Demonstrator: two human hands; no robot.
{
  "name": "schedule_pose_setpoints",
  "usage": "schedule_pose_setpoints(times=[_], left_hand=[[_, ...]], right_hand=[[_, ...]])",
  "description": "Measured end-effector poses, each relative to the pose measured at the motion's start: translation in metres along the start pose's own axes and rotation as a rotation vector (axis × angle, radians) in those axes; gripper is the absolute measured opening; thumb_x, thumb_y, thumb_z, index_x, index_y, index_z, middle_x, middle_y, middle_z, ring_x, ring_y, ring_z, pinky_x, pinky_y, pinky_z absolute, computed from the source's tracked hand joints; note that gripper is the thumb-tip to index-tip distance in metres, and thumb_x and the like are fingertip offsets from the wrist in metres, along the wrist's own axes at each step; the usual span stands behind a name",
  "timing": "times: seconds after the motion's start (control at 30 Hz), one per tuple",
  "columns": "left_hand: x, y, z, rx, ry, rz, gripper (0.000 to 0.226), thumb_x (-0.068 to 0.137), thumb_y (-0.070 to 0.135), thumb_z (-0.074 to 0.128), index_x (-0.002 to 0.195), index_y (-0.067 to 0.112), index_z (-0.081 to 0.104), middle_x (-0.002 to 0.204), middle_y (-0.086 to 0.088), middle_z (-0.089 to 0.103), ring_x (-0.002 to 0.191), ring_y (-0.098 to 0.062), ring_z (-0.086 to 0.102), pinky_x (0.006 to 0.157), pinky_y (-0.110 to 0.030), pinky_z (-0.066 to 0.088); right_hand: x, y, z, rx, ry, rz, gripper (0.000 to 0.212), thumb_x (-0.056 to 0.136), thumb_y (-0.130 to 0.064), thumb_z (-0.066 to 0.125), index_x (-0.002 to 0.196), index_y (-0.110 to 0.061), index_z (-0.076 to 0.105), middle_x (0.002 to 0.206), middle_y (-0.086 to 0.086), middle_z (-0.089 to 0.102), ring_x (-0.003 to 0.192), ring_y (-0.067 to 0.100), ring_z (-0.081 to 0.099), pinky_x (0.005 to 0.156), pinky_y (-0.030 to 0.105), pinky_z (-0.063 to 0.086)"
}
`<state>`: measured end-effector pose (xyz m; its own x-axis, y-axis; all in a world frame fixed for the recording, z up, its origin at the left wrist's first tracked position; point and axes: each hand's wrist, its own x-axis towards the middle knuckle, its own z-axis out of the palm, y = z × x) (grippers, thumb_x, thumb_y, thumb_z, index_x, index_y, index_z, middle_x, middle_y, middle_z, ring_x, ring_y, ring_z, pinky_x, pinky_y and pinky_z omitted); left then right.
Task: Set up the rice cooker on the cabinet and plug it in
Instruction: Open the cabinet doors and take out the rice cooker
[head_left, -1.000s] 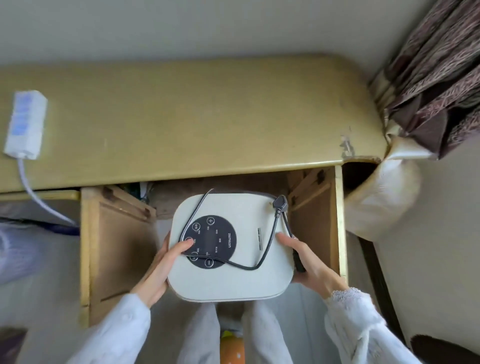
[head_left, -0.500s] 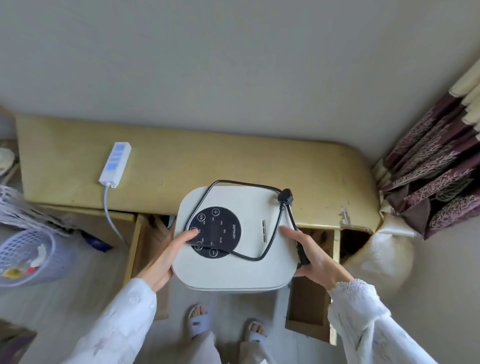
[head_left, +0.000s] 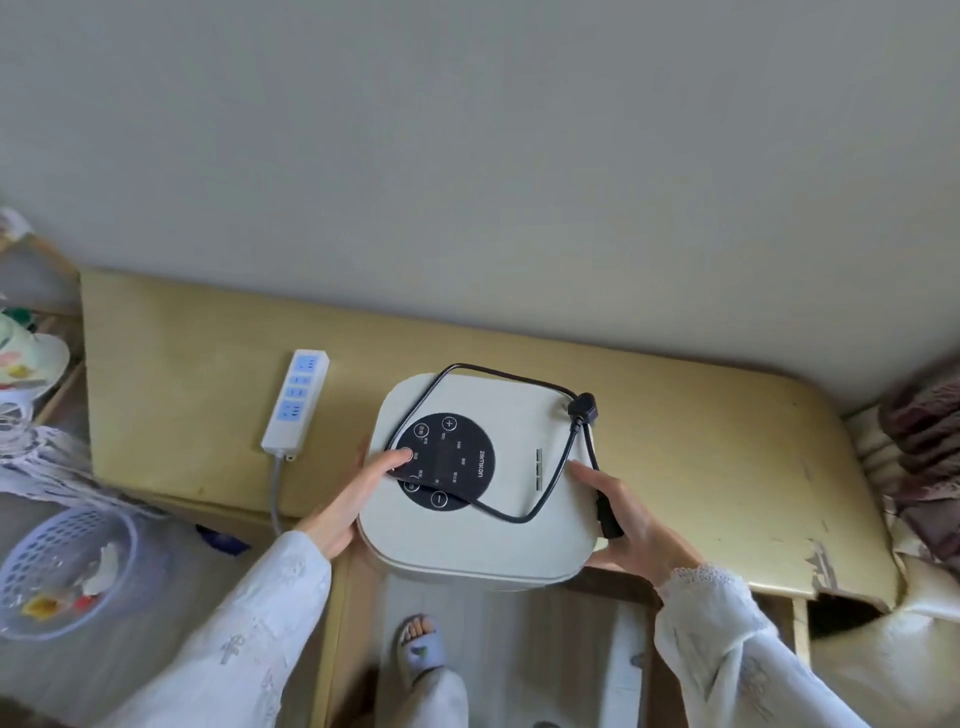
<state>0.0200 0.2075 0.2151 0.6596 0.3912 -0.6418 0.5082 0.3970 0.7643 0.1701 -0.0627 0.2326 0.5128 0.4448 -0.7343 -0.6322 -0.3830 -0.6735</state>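
Observation:
The white square rice cooker (head_left: 514, 525) with a round black control panel is held over the front edge of the yellow cabinet top (head_left: 701, 467). My left hand (head_left: 358, 493) grips its left side, thumb on the panel. My right hand (head_left: 631, 525) grips its right side and also pinches the black connector end of the power cord (head_left: 550, 467), which lies looped over the lid. The cord's plug (head_left: 583, 406) rests at the lid's back right corner. A white power strip (head_left: 296, 400) lies on the cabinet top to the left.
Two cabinet doors stand open below the cooker, with my sandalled foot (head_left: 421, 644) between them. A lilac plastic basket (head_left: 57, 566) sits on the floor at left. A curtain (head_left: 924, 467) hangs at right. The cabinet's front right corner (head_left: 826, 566) is chipped.
Both hands have lifted the rice cooker out of the cabinet compartment up to the level of the top and moved it back over the front edge. My view has risen with it.

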Motion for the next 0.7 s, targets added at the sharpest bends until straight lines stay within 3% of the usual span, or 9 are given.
schedule_pose_setpoints(times=[0.1,0.27,0.37,0.47,0.57,0.7], left_hand=[[0.024,0.011,-0.015,0.004,-0.014,-0.068,0.048,0.051,0.058,0.073,0.087,0.025,0.073,0.09,-0.004,0.077,0.087,-0.021,0.073,0.092,-0.04,0.05],[0.052,0.022,-0.022,0.006,-0.032,-0.115,0.046,0.053,0.062,0.07,0.085,0.03,0.074,0.088,0.001,0.078,0.086,-0.017,0.073,0.089,-0.039,0.05],[0.066,0.036,-0.015,0.003,0.066,-0.058,0.06,0.052,0.062,0.068,0.102,0.029,0.067,0.096,0.004,0.076,0.095,-0.017,0.069,0.089,-0.039,0.05],[0.079,0.052,-0.004,0.06,0.217,0.054,0.053,0.074,0.05,0.064,0.12,0.029,0.05,0.114,0.005,0.064,0.105,-0.018,0.059,0.092,-0.038,0.048],[0.086,0.063,0.008,0.077,0.248,0.068,0.057,0.083,0.044,0.06,0.133,0.024,0.041,0.12,0.004,0.058,0.109,-0.019,0.056,0.091,-0.035,0.046],[0.091,0.071,0.013,0.082,0.248,0.049,0.054,0.085,0.044,0.059,0.132,0.024,0.042,0.122,0.002,0.059,0.105,-0.018,0.057,0.086,-0.031,0.045]], right_hand=[[0.03,-0.02,0.018,-0.02,0.033,0.104,0.047,0.06,-0.055,0.072,0.098,-0.028,0.066,0.111,0.003,0.067,0.101,0.024,0.062,0.067,0.04,0.058],[0.06,-0.051,0.021,-0.045,0.069,0.098,0.034,0.06,-0.057,0.07,0.085,-0.035,0.069,0.098,-0.005,0.071,0.093,0.018,0.065,0.067,0.038,0.055],[0.078,-0.069,0.018,-0.065,0.081,0.094,0.037,0.066,-0.057,0.068,0.094,-0.032,0.067,0.104,-0.002,0.069,0.097,0.019,0.064,0.082,0.047,0.053],[0.092,-0.091,0.015,-0.078,0.103,0.104,0.037,0.076,-0.055,0.063,0.104,-0.031,0.063,0.112,-0.002,0.065,0.105,0.021,0.06,0.091,0.051,0.047],[0.101,-0.113,0.011,-0.113,0.091,0.098,0.032,0.08,-0.055,0.06,0.102,-0.032,0.063,0.108,-0.004,0.066,0.102,0.017,0.06,0.086,0.048,0.048],[0.102,-0.126,0.008,-0.203,0.128,0.021,0.032,0.078,-0.059,0.06,0.096,-0.033,0.065,0.098,-0.007,0.069,0.087,0.014,0.063,0.069,0.033,0.051]])
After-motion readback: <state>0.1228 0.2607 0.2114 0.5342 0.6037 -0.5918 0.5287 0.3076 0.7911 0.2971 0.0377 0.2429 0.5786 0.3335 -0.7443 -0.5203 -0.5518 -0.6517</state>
